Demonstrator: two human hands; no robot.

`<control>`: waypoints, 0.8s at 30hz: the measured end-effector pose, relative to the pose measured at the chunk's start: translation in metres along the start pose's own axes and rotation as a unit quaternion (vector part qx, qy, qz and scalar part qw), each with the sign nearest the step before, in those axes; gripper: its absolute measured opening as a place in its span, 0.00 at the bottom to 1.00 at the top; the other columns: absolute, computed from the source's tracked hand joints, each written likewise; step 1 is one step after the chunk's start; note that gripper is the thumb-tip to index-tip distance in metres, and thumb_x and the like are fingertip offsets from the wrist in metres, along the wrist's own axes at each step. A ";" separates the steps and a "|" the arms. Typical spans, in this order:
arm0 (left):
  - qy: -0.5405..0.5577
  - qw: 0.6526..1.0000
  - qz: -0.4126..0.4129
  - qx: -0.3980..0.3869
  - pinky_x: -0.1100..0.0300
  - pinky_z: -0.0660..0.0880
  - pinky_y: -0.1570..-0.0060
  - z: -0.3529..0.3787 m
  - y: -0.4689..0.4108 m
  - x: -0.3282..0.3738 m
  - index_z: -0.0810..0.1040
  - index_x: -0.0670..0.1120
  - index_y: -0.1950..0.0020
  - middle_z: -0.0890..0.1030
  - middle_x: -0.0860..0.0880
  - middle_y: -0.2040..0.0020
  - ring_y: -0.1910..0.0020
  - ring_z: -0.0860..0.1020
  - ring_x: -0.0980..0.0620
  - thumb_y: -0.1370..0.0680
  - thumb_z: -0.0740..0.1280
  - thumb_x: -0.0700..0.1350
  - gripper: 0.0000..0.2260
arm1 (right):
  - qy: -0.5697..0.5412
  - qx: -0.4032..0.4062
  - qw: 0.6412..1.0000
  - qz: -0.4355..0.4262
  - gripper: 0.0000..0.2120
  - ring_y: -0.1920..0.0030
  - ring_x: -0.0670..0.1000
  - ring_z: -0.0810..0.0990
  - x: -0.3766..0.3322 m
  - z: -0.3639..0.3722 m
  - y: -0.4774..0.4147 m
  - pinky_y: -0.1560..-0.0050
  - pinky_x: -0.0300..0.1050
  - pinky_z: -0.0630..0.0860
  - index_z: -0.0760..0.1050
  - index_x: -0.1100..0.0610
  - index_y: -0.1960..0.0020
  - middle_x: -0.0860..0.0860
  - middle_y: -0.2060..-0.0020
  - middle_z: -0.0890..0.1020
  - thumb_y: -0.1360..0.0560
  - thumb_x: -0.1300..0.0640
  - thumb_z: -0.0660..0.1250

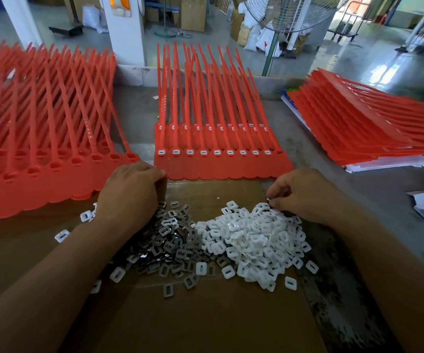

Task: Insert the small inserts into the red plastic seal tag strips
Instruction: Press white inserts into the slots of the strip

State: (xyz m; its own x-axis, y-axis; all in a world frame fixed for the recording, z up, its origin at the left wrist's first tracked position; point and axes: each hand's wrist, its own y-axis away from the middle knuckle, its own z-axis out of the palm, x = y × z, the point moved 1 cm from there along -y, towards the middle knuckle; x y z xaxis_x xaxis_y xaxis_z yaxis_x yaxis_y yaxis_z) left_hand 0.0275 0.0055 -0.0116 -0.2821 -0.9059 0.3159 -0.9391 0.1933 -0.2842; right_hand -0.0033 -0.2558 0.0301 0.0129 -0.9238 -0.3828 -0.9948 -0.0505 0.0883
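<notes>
Because the white inserts (pixel 254 238) are tiny, flat and light, I judge that they will slide and cling together easily. Each is best taken by its two edges with the fingertips, not scooped. They lie in a heap on the cardboard (pixel 205 322), touching a heap of grey metal inserts (pixel 170 240) at its left.

The right hand (pixel 305 192) is at the far edge of the white heap. Its grip is narrow, thumb and finger pinching one small insert (pixel 269 198); which kind I cannot tell. The left hand (pixel 129 189) rests curled on the far side of the metal heap, and its grip is hidden, so I cannot say if it holds anything.

Just beyond both hands lies a row of red strips (pixel 218 166). Most of its sockets are already white, and the rightmost looks empty. The tails are thin and should bend, so pressing belongs at the stiffer head. A left stack (pixel 40 149) and a right stack (pixel 358 128) lie on the surface (pixel 305 141).
</notes>
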 end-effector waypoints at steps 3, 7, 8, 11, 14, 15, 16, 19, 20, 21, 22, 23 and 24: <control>0.002 1.000 -0.003 0.002 0.50 0.68 0.41 0.000 0.001 0.001 0.77 0.43 0.41 0.78 0.44 0.42 0.43 0.73 0.43 0.26 0.59 0.34 0.16 | 0.016 0.003 1.000 -0.007 0.05 0.65 0.37 0.73 0.000 -0.001 0.000 0.61 0.33 0.70 0.81 0.52 0.59 0.37 0.70 0.74 0.29 0.61 0.68; 0.006 1.000 -0.005 0.002 0.49 0.68 0.41 -0.001 0.002 0.002 0.77 0.43 0.41 0.78 0.44 0.42 0.43 0.73 0.43 0.26 0.60 0.33 0.17 | -0.018 0.005 1.000 -0.007 0.11 0.65 0.40 0.75 0.002 -0.003 0.001 0.62 0.34 0.71 0.76 0.46 0.67 0.40 0.70 0.77 0.29 0.59 0.69; 0.006 1.000 -0.006 0.001 0.49 0.68 0.41 -0.001 0.002 0.002 0.77 0.43 0.41 0.78 0.44 0.42 0.43 0.73 0.43 0.27 0.60 0.33 0.17 | -0.030 0.021 0.999 -0.009 0.10 0.65 0.40 0.75 0.004 -0.003 0.001 0.63 0.33 0.70 0.76 0.47 0.67 0.41 0.70 0.77 0.30 0.58 0.70; 0.006 1.000 -0.004 0.000 0.49 0.68 0.41 -0.002 0.002 0.002 0.77 0.43 0.40 0.78 0.44 0.42 0.43 0.73 0.43 0.27 0.60 0.33 0.17 | -0.110 0.067 0.992 0.004 0.07 0.66 0.41 0.76 0.010 -0.004 -0.004 0.63 0.32 0.70 0.77 0.51 0.64 0.45 0.68 0.79 0.29 0.59 0.69; 0.005 1.000 -0.003 0.000 0.49 0.68 0.42 -0.002 0.003 0.002 0.77 0.43 0.40 0.78 0.44 0.42 0.43 0.73 0.43 0.26 0.59 0.33 0.17 | -0.240 0.076 0.967 0.036 0.04 0.69 0.45 0.76 0.015 -0.004 -0.009 0.69 0.32 0.75 0.77 0.59 0.59 0.52 0.67 0.80 0.27 0.65 0.67; 0.005 1.000 -0.003 0.001 0.49 0.68 0.42 -0.002 0.003 0.002 0.77 0.43 0.40 0.78 0.44 0.42 0.43 0.73 0.43 0.26 0.60 0.33 0.17 | -0.274 0.080 0.957 0.046 0.03 0.69 0.46 0.76 0.016 -0.004 -0.010 0.70 0.31 0.75 0.77 0.61 0.57 0.53 0.66 0.79 0.27 0.67 0.66; 0.005 1.000 -0.004 0.001 0.50 0.68 0.42 -0.002 0.003 0.002 0.77 0.43 0.40 0.78 0.44 0.42 0.43 0.73 0.43 0.26 0.60 0.33 0.17 | -0.294 0.084 0.951 0.053 0.04 0.69 0.46 0.75 0.018 -0.004 -0.012 0.70 0.31 0.75 0.77 0.62 0.55 0.53 0.66 0.79 0.27 0.68 0.66; 0.001 1.000 -0.003 0.001 0.50 0.68 0.42 -0.001 0.003 0.001 0.77 0.44 0.40 0.78 0.44 0.42 0.43 0.73 0.43 0.26 0.60 0.34 0.17 | -0.288 0.096 0.951 0.057 0.06 0.71 0.44 0.76 0.023 -0.005 -0.018 0.69 0.30 0.75 0.77 0.61 0.54 0.52 0.65 0.79 0.27 0.69 0.66; 0.001 1.000 -0.002 0.001 0.50 0.68 0.42 -0.001 0.003 0.001 0.77 0.44 0.40 0.78 0.44 0.42 0.43 0.73 0.43 0.26 0.60 0.33 0.17 | -0.283 0.104 0.952 0.058 0.05 0.72 0.42 0.77 0.025 -0.005 -0.021 0.69 0.29 0.75 0.76 0.61 0.54 0.52 0.66 0.79 0.27 0.69 0.65; 0.001 1.000 -0.002 0.001 0.50 0.68 0.42 -0.001 0.002 0.001 0.77 0.43 0.40 0.78 0.44 0.42 0.43 0.73 0.43 0.26 0.60 0.33 0.17 | -0.278 0.110 0.952 0.061 0.05 0.73 0.42 0.77 0.027 -0.005 -0.024 0.69 0.30 0.75 0.76 0.62 0.54 0.52 0.66 0.79 0.27 0.69 0.65; 0.003 1.000 -0.002 0.002 0.49 0.68 0.42 -0.001 0.002 0.001 0.77 0.43 0.40 0.78 0.44 0.42 0.43 0.73 0.43 0.26 0.60 0.33 0.17 | -0.271 0.117 0.953 0.065 0.04 0.72 0.43 0.76 0.028 -0.005 -0.027 0.70 0.31 0.75 0.75 0.62 0.54 0.52 0.66 0.79 0.26 0.69 0.65; 0.005 1.000 -0.002 0.002 0.49 0.68 0.42 -0.001 0.002 0.001 0.77 0.43 0.41 0.78 0.43 0.42 0.43 0.74 0.43 0.26 0.60 0.33 0.16 | -0.266 0.123 0.954 0.068 0.04 0.72 0.43 0.76 0.030 -0.006 -0.031 0.71 0.31 0.74 0.74 0.62 0.53 0.52 0.66 0.79 0.26 0.68 0.64; 0.006 1.000 -0.001 0.002 0.49 0.68 0.41 -0.001 0.002 0.001 0.77 0.43 0.41 0.78 0.43 0.42 0.43 0.74 0.43 0.26 0.60 0.33 0.16 | -0.263 0.131 0.953 0.070 0.04 0.72 0.44 0.76 0.031 -0.007 -0.035 0.72 0.30 0.73 0.73 0.62 0.54 0.53 0.65 0.79 0.25 0.68 0.63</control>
State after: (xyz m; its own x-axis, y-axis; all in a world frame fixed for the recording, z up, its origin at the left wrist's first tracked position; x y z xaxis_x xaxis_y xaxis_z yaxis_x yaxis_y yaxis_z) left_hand 0.0253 0.0050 -0.0107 -0.2831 -0.9016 0.3271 -0.9386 0.1904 -0.2876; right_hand 0.0327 -0.2856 0.0219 -0.1048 -0.5935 -0.7980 -0.9752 0.2187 -0.0346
